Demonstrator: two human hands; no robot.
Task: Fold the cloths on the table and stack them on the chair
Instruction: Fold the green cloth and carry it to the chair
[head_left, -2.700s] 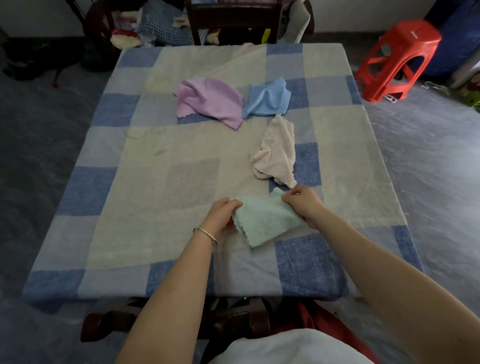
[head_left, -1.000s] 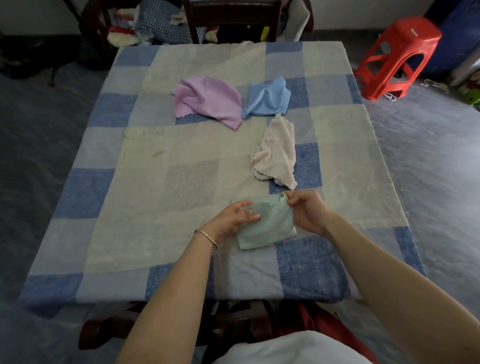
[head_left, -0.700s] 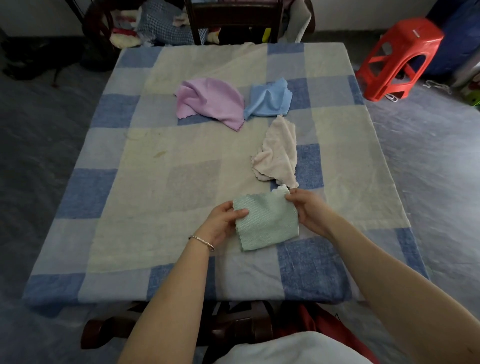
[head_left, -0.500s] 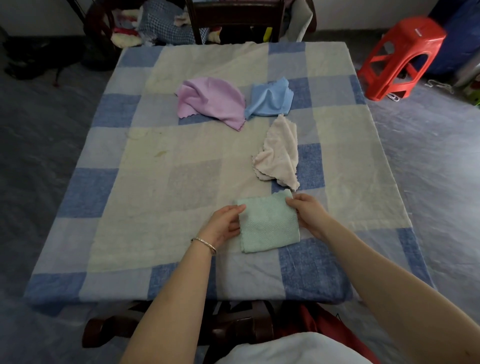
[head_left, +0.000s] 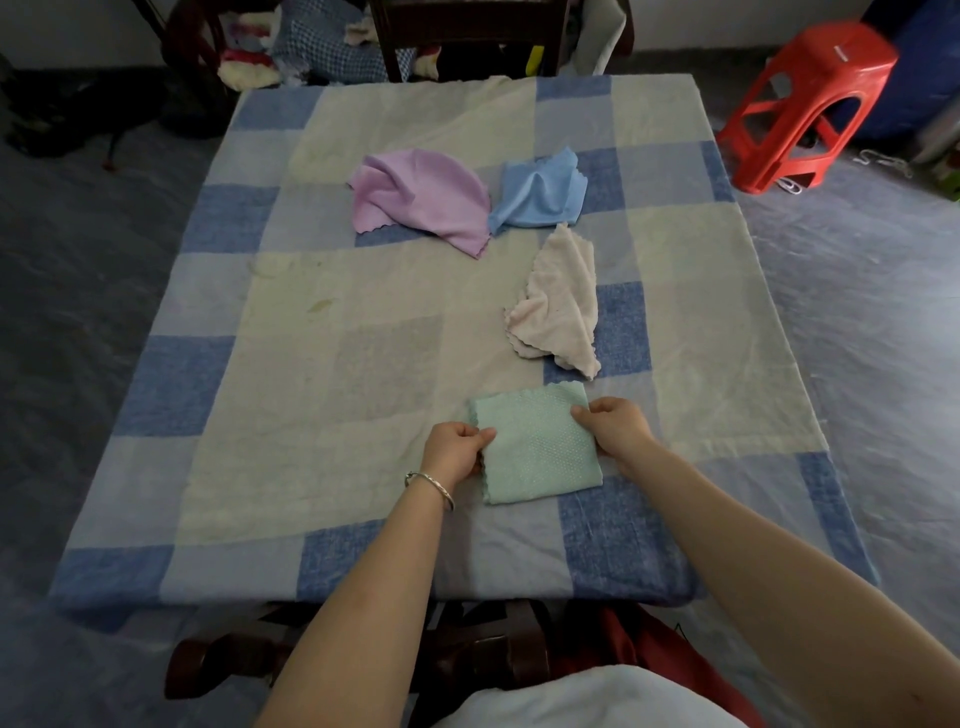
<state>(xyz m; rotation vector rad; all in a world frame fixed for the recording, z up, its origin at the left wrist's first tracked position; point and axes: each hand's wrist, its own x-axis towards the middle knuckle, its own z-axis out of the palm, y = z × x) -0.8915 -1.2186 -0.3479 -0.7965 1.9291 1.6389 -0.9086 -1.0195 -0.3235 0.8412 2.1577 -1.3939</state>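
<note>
A green cloth (head_left: 535, 447), folded into a small square, lies flat near the table's front edge. My left hand (head_left: 453, 451) pinches its left edge and my right hand (head_left: 615, 426) pinches its right edge. Three unfolded cloths lie further back on the checked tablecloth (head_left: 322, 364): a beige one (head_left: 558, 306) just beyond the green cloth, a purple one (head_left: 415, 195) and a blue one (head_left: 540, 189) side by side. A dark wooden chair (head_left: 467, 31) stands at the table's far side.
A red plastic stool (head_left: 810, 98) stands on the floor at the right rear. Clothes and bags are piled behind the table at the far left (head_left: 291, 47). A dark wooden chair frame (head_left: 483, 660) shows below the table's near edge.
The green cloth has gone from held up and half folded to lying flat as a small square. Both hands have come down to its side edges.
</note>
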